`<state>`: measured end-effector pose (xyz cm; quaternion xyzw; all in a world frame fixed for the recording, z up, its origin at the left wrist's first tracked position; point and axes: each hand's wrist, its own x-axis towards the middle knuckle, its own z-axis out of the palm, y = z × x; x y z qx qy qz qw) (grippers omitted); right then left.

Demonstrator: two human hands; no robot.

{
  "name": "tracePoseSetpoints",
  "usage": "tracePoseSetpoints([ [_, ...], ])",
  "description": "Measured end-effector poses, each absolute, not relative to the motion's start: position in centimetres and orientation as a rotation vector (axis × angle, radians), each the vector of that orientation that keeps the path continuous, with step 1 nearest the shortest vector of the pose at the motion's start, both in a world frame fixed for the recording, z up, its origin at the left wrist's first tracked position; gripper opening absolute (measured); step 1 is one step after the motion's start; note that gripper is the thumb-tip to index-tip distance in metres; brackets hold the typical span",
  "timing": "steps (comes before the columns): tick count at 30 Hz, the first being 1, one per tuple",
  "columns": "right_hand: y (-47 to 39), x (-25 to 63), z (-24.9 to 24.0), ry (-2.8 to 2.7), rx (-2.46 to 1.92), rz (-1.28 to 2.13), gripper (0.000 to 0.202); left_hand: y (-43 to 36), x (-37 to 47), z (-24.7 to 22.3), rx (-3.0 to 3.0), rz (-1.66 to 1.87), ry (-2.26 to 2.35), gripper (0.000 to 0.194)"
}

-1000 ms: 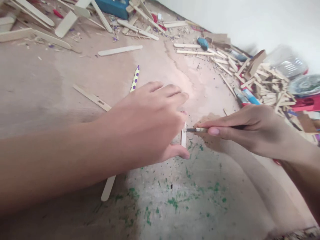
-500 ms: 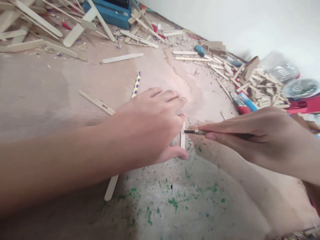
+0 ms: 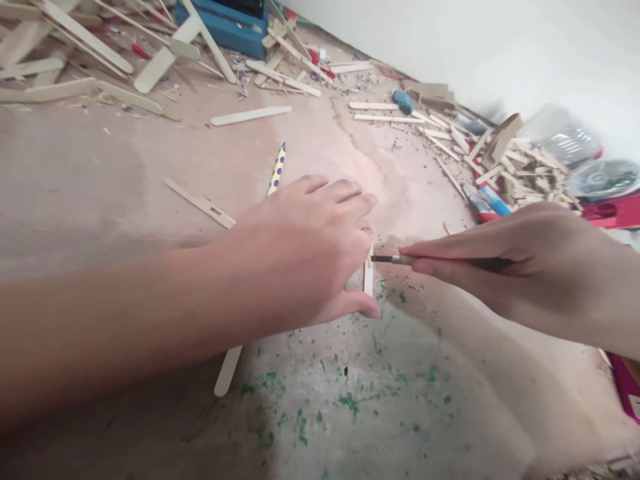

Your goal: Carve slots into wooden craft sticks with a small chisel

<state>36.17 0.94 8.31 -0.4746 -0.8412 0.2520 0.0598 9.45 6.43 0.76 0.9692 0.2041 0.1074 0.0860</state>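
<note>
My left hand (image 3: 310, 253) presses a narrow wooden stick (image 3: 369, 277) against the table, its thumb at the lower end and the curled fingers at the upper end. Between the finger and thumb of my right hand (image 3: 525, 267) is a slim tool with a dark narrow blade (image 3: 384, 259). The blade's tip touches the stick beside my left fingers. A polka-dot pencil (image 3: 277, 169) lies partly behind my left hand. Left of that hand is a stick with a small slot (image 3: 200, 202). Another stick (image 3: 229, 371) shows below my left forearm.
Craft sticks (image 3: 80, 40) and a blue box (image 3: 225, 27) lie at the back left. A heap of cut wooden pieces (image 3: 530, 173) stands at the right near clear plastic containers (image 3: 570, 140). Green paint specks mark the table (image 3: 390, 413). A magenta object (image 3: 625, 387) sits at the right edge.
The view has shifted slightly, moving the table items a little to the right. The blade appears slightly higher along the stick. Both hands keep their holds.
</note>
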Motion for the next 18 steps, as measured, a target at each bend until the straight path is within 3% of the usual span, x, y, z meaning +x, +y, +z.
tracePoseSetpoints([
  [4, 1.6, 35.7, 8.7, -2.653, -1.323, 0.755, 0.044, 6.4, 9.5, 0.8, 2.887, 0.345, 0.628, 0.069],
  [11, 2.0, 38.1, 6.3, -2.681, -1.014, 0.516, 0.025, 6.4, 10.0, 1.2, 2.858, 0.161, 0.678, 0.076],
  [18, 1.6, 38.4, 6.6, -2.722, -1.039, 0.490, 0.032, 6.2, 9.7, 0.9, 2.908, 0.296, 0.673, 0.069],
])
